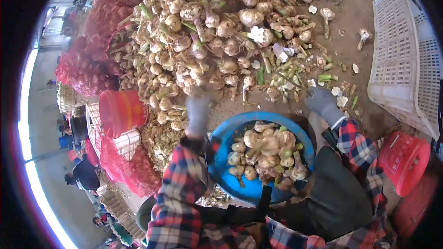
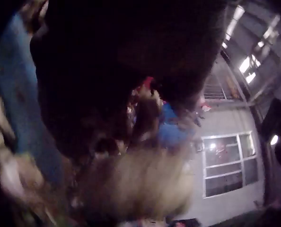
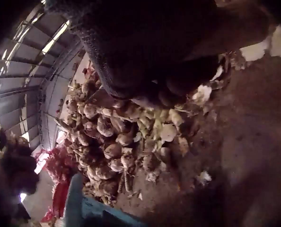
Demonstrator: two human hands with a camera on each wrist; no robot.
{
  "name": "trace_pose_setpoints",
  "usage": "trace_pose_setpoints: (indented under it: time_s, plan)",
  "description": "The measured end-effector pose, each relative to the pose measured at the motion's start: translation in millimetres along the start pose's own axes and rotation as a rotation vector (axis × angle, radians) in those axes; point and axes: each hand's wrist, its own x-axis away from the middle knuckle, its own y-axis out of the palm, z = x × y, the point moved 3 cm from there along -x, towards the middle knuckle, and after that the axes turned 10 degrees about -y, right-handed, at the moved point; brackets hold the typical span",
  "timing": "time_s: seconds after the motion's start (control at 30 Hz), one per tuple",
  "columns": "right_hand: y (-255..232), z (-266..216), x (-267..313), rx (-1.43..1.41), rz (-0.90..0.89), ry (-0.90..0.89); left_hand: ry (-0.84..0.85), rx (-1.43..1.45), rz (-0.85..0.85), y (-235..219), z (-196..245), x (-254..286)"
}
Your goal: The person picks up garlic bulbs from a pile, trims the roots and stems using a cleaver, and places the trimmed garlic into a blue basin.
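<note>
My left hand [image 1: 198, 113], in a grey glove and blurred, is over the near edge of a heap of garlic bulbs [image 1: 226, 27]. I cannot tell whether its fingers hold anything. My right hand [image 1: 323, 103], gloved too, grips a knife whose thin dark blade [image 1: 290, 81] points left over stem cuttings. A blue basin [image 1: 217, 175] sits before me between my forearms, with trimmed garlic bulbs [image 1: 267, 160] inside. One bulb [image 1: 270, 145] in the basin's middle is blurred. In the right wrist view the hand is a dark shape above the heap.
A white plastic crate [image 1: 397, 41] stands at the right, with a red bucket [image 1: 404, 161] below it. Another red bucket [image 1: 122, 113] and red mesh sacks [image 1: 87, 64] are at the left. Peelings [image 1: 339, 99] and stalks lie on the floor by my right hand.
</note>
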Motion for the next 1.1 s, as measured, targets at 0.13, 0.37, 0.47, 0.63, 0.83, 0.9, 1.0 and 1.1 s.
trace_pose_setpoints:
  time_s: [0.13,0.37,0.47,0.63,0.83,0.9,1.0,1.1]
  plan:
    - [-13.6,-29.1,0.8,0.073,-0.034,-0.038,-0.250,0.201,0.319,-30.7,-8.6,-81.9]
    - [0.3,-7.8,-3.3,-0.046,0.024,-0.052,-0.228,0.653,-0.074,-12.2,-20.4,-58.1]
    - [-19.4,-37.9,-0.2,-0.056,-0.023,-0.145,0.374,0.150,-0.162,16.5,-79.8,-62.1]
    - [-47.6,-99.8,22.5,-0.090,-0.022,-0.445,0.175,0.046,-0.319,67.5,9.7,37.6]
    - [27.9,0.3,-37.9,0.297,-0.115,-0.440,0.372,-0.032,-0.128,45.7,49.1,61.1]
    - [0.0,-3.6,-3.6,-0.024,0.075,-0.117,0.154,0.442,-0.290,56.7,16.0,45.8]
    - [-9.4,-44.3,6.6,-0.012,0.179,-0.397,0.243,0.061,-0.381,78.1,7.8,44.3]
    - [-19.6,-84.7,21.5,0.043,0.226,-0.663,0.436,-0.248,-0.241,96.6,1.1,46.5]
